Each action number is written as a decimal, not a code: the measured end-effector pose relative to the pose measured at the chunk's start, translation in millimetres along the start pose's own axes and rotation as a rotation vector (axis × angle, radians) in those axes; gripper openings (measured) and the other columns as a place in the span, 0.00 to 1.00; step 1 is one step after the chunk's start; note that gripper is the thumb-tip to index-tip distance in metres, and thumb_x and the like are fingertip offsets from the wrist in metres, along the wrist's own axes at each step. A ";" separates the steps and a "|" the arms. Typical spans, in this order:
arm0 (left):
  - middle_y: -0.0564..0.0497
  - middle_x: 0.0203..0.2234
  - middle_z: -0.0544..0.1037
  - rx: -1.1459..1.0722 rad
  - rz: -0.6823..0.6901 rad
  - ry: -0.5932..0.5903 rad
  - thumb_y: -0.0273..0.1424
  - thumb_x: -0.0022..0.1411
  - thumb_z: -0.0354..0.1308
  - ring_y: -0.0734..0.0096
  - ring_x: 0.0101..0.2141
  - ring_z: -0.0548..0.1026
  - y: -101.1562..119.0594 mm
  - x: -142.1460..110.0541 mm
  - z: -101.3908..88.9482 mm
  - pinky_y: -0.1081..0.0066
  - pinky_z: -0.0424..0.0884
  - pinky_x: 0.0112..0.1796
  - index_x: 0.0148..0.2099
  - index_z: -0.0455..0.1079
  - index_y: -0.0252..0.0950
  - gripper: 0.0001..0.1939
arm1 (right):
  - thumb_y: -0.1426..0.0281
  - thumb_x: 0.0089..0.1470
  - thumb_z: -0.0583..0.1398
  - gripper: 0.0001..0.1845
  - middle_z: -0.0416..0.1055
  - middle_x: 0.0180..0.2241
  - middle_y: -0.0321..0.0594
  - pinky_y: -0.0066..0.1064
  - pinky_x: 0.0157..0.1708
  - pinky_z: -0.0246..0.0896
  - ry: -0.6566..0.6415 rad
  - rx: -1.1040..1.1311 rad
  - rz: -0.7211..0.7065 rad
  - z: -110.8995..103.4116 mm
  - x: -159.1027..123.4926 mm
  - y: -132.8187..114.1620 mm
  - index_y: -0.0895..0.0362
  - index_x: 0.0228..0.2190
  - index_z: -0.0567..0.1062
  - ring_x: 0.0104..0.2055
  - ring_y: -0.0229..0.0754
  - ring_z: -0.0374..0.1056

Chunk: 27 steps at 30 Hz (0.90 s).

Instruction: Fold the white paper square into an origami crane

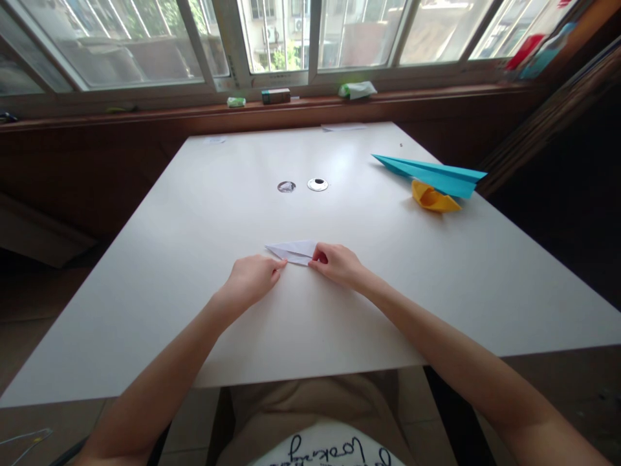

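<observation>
— What's in the grip on the right?
— The right hand (337, 264) pinches the right end of a folded white paper (292, 249) between thumb and fingers; its narrow point faces left.
— And the left hand (255, 278)?
— Its fingers are curled, and a fingertip touches the paper's near edge, left of the other grip. Whether it pinches or only presses there, I can't tell.
— Where is the paper, then?
— Between the two hands, low over the white table (160, 259); I can't tell if all of it lies flat.
— Anything beyond the grips?
— Two round fittings, a left disc (286, 187) and a right disc (317, 185) with a dark centre, straight ahead of the paper.
— And off to the right?
— Farther out than the right grip, a yellow paper boat (433, 197), with a blue paper plane (431, 173) just behind it, its point leftward.
— Farthest away?
— A windowsill (184, 109) with a small box (275, 96) on it.
</observation>
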<state>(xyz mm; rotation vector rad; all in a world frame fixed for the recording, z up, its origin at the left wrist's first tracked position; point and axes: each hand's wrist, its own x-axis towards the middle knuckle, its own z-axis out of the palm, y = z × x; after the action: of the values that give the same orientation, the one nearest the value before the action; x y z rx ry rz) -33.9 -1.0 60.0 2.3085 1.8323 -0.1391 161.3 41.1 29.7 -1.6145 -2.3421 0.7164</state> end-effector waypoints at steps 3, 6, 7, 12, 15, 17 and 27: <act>0.50 0.32 0.80 0.017 0.009 0.013 0.30 0.59 0.45 0.64 0.30 0.75 0.4 -0.2 0.2 0.72 0.60 0.26 0.48 0.72 0.49 0.19 | 0.65 0.49 0.56 0.06 0.69 0.26 0.35 0.26 0.25 0.48 0.007 0.015 -0.004 -0.1 -1.2 -1.1 0.54 0.25 0.68 0.27 0.36 0.61; 0.50 0.28 0.79 0.029 0.024 0.017 0.30 0.60 0.44 0.65 0.27 0.74 0.0 -1.0 0.4 0.72 0.58 0.24 0.49 0.71 0.50 0.20 | 0.66 0.48 0.57 0.05 0.69 0.24 0.34 0.26 0.24 0.48 0.005 0.041 -0.016 -1.1 -3.7 -0.5 0.55 0.25 0.69 0.26 0.35 0.61; 0.50 0.28 0.79 0.032 0.030 0.021 0.30 0.60 0.44 0.65 0.27 0.74 -0.4 -1.4 0.5 0.72 0.57 0.24 0.49 0.71 0.50 0.20 | 0.66 0.48 0.57 0.06 0.68 0.24 0.34 0.26 0.24 0.49 0.000 0.052 -0.023 -1.8 -4.6 0.5 0.55 0.25 0.69 0.26 0.35 0.61; 0.51 0.27 0.79 0.018 0.076 0.072 0.28 0.59 0.44 0.68 0.26 0.73 -4.2 -2.4 2.5 0.73 0.57 0.25 0.48 0.72 0.49 0.21 | 0.66 0.51 0.56 0.07 0.71 0.29 0.37 0.28 0.31 0.59 0.182 0.183 -0.125 -7.4 -5.5 11.1 0.56 0.29 0.71 0.29 0.36 0.65; 0.52 0.25 0.78 0.003 0.082 0.063 0.27 0.58 0.45 0.70 0.25 0.72 -5.6 -0.1 4.6 0.74 0.57 0.25 0.51 0.69 0.51 0.22 | 0.73 0.51 0.55 0.09 0.70 0.45 0.42 0.34 0.45 0.60 0.262 0.150 -0.303 -8.8 -3.2 17.7 0.55 0.36 0.73 0.45 0.42 0.66; 0.52 0.25 0.77 0.004 0.066 0.059 0.28 0.58 0.45 0.69 0.26 0.72 -5.2 2.4 6.4 0.74 0.56 0.24 0.54 0.66 0.51 0.23 | 0.75 0.52 0.54 0.13 0.67 0.50 0.42 0.36 0.49 0.58 0.190 0.119 -0.381 -7.7 -1.7 20.6 0.54 0.38 0.73 0.50 0.43 0.64; 0.51 0.32 0.72 -0.141 0.146 0.189 0.39 0.62 0.47 0.69 0.32 0.73 -1.6 10.5 18.8 0.73 0.65 0.29 0.51 0.67 0.45 0.17 | 0.80 0.48 0.56 0.11 0.73 0.31 0.40 0.30 0.35 0.63 0.136 0.067 -0.579 1.7 -4.4 16.8 0.55 0.27 0.76 0.34 0.39 0.67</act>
<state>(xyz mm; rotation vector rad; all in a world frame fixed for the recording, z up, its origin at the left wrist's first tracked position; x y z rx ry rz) -32.3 5.4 39.5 2.4147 1.6843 0.2292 176.0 41.3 20.3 -0.8472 -2.4631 0.5254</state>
